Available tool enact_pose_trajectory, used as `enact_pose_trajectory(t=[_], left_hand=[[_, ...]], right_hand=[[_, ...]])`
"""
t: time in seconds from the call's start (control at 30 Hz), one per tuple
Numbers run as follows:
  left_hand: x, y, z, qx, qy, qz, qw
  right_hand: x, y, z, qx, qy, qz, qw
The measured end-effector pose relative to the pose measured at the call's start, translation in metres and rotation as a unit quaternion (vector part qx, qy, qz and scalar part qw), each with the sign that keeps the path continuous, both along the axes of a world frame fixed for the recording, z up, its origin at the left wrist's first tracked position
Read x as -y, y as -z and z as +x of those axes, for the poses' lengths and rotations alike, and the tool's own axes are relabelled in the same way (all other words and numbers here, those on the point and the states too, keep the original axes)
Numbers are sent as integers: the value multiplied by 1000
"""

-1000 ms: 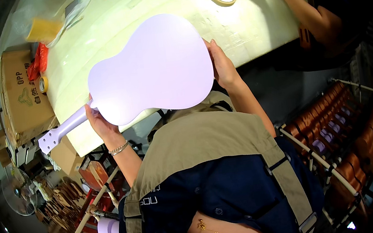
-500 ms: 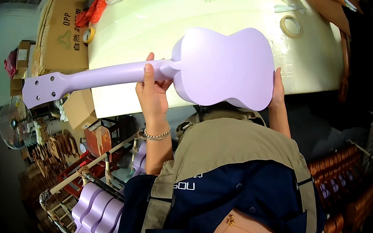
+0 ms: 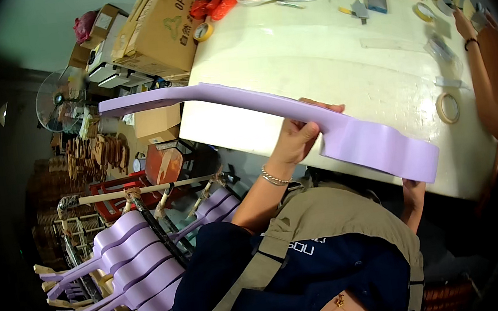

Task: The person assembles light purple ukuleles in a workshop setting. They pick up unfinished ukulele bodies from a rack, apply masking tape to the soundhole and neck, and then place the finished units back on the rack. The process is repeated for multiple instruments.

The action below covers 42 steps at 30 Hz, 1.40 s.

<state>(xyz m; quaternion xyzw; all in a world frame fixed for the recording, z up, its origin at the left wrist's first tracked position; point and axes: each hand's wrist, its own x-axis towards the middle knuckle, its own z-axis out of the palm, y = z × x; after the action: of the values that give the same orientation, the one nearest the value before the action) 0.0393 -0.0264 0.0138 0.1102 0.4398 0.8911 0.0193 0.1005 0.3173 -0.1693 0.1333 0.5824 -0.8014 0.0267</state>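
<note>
I am holding a lilac ukulele [image 3: 319, 126] edge-on above a cream table [image 3: 324, 61]. My left hand [image 3: 297, 137] is gripping it at the neck joint; my right hand [image 3: 411, 189] is sitting under the body, its grip hidden. Tape rolls [image 3: 448, 107] are lying on the table. Cardboard boxes [image 3: 167, 26] are standing behind it, with a rack of lilac ukuleles [image 3: 132, 261] at lower left. Another person's arm [image 3: 486, 76] is resting at the right edge.
</note>
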Motion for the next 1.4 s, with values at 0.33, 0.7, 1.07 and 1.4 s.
enact_pose_trajectory(t=[0.33, 0.7, 1.07, 1.4], left_hand=[[-14, -24, 4, 40, -45, -101, 993], [-16, -32, 4, 72, -27, -112, 991], [-13, -37, 11, 41, -88, -183, 978], [-2, -52, 2, -91, -81, -55, 991]], right_hand=[[13, -64, -25, -61, -12, -167, 984], [13, -83, -32, -39, -68, -194, 978], [13, -86, -29, 25, -95, -195, 976], [43, -70, -41, 79, -122, -170, 975]])
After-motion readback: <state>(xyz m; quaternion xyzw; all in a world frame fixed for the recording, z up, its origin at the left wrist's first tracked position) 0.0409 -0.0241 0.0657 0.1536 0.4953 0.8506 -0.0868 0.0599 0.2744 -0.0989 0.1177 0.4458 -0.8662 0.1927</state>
